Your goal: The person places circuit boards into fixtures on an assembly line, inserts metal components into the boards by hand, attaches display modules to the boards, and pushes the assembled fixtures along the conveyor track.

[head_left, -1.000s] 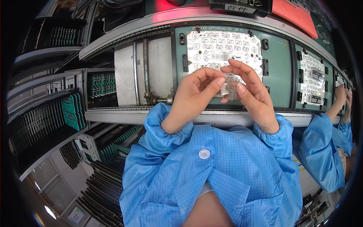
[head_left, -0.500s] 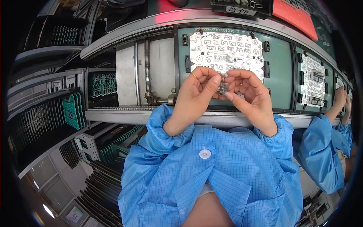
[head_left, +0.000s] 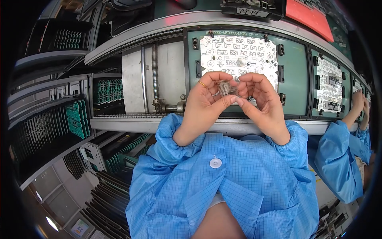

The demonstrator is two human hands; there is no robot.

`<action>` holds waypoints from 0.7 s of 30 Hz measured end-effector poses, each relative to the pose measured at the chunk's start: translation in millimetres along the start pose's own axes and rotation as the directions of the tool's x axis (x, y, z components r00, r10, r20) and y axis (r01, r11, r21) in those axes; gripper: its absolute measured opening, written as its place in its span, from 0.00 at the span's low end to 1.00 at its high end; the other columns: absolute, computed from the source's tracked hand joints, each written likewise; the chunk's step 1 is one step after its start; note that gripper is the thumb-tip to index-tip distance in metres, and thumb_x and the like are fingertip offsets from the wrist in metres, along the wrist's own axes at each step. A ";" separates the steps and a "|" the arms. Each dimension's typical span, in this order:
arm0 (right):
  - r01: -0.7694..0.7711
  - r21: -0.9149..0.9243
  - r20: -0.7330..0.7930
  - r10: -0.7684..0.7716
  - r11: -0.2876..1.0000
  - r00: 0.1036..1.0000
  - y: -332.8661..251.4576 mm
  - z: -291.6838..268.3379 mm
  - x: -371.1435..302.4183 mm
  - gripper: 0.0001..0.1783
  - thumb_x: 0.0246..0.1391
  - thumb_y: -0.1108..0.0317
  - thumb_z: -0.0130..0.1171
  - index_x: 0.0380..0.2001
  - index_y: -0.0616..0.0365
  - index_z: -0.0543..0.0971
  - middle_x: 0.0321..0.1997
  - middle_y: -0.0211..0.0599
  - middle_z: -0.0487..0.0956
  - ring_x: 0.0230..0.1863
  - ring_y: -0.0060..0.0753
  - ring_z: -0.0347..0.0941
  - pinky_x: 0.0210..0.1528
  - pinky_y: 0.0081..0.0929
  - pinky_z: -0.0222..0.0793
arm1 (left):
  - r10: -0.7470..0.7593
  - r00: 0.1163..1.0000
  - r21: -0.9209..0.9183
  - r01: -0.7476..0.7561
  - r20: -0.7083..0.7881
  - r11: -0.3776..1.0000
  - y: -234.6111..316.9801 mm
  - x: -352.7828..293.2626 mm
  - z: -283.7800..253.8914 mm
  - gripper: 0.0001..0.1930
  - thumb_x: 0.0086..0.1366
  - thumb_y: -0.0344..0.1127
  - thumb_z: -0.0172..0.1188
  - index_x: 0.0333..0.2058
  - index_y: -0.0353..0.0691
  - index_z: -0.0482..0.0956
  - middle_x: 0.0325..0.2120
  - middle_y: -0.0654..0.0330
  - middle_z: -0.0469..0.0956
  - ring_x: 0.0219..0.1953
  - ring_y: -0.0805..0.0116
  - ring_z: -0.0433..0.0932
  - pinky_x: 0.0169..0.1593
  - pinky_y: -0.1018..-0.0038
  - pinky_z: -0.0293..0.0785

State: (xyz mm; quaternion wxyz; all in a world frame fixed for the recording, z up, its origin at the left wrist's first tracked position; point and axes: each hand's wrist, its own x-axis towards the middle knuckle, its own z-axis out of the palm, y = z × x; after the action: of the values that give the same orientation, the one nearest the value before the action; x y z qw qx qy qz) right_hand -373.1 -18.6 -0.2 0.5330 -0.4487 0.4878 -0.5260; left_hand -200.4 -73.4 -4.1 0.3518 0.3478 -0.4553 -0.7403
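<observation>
Pins (head_left: 227, 87), thin, metallic and ranked side by side like a comb, sit between the two hands, above the near side of the board. The left hand (head_left: 199, 104) is clamped on them, thumb along their near edge and fingers curled behind, probably because such slim pieces would splay without support from both sides. The right hand (head_left: 266, 104) curves around their right end, its thumb tip meeting the left thumb; whether its fingers press on the pins I cannot tell. Both wrists are raised over the near rail (head_left: 131, 124), which seems to keep the cuffs off the work.

Just beyond the hands lies the white board (head_left: 238, 51), partly hidden by them, in a green carrier (head_left: 294, 71). Black clips (head_left: 281, 73) stand along its sides, apparently to stop it shifting. Left of the left hand, a threaded rod (head_left: 154, 75) runs away from that rail; further left, green boards (head_left: 77, 119) stand on edge in a rack (head_left: 51, 148), likely spaced so their faces do not rub. Well right of the right hand are a second board (head_left: 328, 87) and a co-worker's hand (head_left: 357, 102). Farthest past the hands sit a black box (head_left: 230, 8) and a red sheet (head_left: 308, 20).
</observation>
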 end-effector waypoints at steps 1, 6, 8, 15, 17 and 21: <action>0.001 0.001 0.001 -0.001 1.000 1.000 1.0 -0.6 0.3 0.23 0.56 0.81 0.61 0.56 0.62 0.72 0.46 0.30 0.75 0.46 0.20 0.72 0.54 0.24 0.69 | 0.001 1.000 0.001 -0.001 -0.001 1.000 -0.6 -0.8 -0.1 0.23 0.61 0.18 0.65 0.55 0.32 0.70 0.51 0.55 0.75 0.56 0.69 0.75 0.58 0.72 0.77; -0.032 -0.028 -0.002 0.032 0.999 1.000 1.4 -2.0 2.6 0.23 0.55 0.80 0.62 0.55 0.61 0.73 0.41 0.29 0.77 0.45 0.20 0.72 0.52 0.22 0.68 | -0.032 0.998 0.000 0.032 0.054 0.999 -4.9 -3.7 -0.8 0.20 0.62 0.18 0.63 0.54 0.32 0.73 0.53 0.57 0.72 0.52 0.71 0.76 0.54 0.76 0.79; -0.005 -0.080 -0.009 0.004 0.997 1.000 2.3 -1.2 2.6 0.23 0.55 0.80 0.63 0.54 0.61 0.73 0.40 0.28 0.77 0.44 0.20 0.72 0.52 0.23 0.68 | -0.012 0.999 0.055 0.009 0.046 0.998 -3.4 -4.2 -0.4 0.21 0.62 0.18 0.63 0.54 0.31 0.74 0.55 0.57 0.71 0.53 0.71 0.76 0.54 0.76 0.79; 0.015 -0.090 0.015 -0.014 0.996 1.000 2.1 -1.8 4.7 0.21 0.54 0.80 0.64 0.52 0.61 0.74 0.40 0.28 0.77 0.43 0.19 0.72 0.51 0.23 0.68 | 0.022 0.999 0.164 -0.029 0.044 0.986 0.0 -6.7 0.7 0.20 0.64 0.20 0.63 0.55 0.30 0.75 0.59 0.57 0.67 0.54 0.69 0.76 0.55 0.75 0.79; -0.031 -0.020 0.021 0.032 0.999 0.999 -0.9 -5.0 5.1 0.21 0.55 0.79 0.64 0.52 0.61 0.73 0.40 0.28 0.77 0.43 0.19 0.72 0.51 0.22 0.68 | 0.000 0.998 0.136 -0.009 0.068 0.991 5.8 -5.6 -0.5 0.20 0.64 0.21 0.63 0.55 0.30 0.75 0.57 0.57 0.69 0.54 0.69 0.76 0.56 0.74 0.79; -0.150 0.114 0.052 0.145 0.982 0.988 -5.2 -8.0 5.0 0.20 0.56 0.80 0.62 0.51 0.61 0.71 0.41 0.29 0.75 0.46 0.20 0.71 0.53 0.21 0.68 | -0.137 0.984 0.026 0.135 0.116 0.991 7.1 -5.0 -5.1 0.20 0.66 0.24 0.63 0.56 0.32 0.73 0.51 0.57 0.75 0.53 0.71 0.76 0.55 0.74 0.78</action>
State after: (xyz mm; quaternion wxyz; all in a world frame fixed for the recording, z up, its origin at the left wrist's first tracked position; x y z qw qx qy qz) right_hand -381.8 -23.5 3.8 0.6066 -0.3903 0.4762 -0.5030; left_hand -192.2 -73.8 1.6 0.2700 0.3371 -0.4570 -0.7776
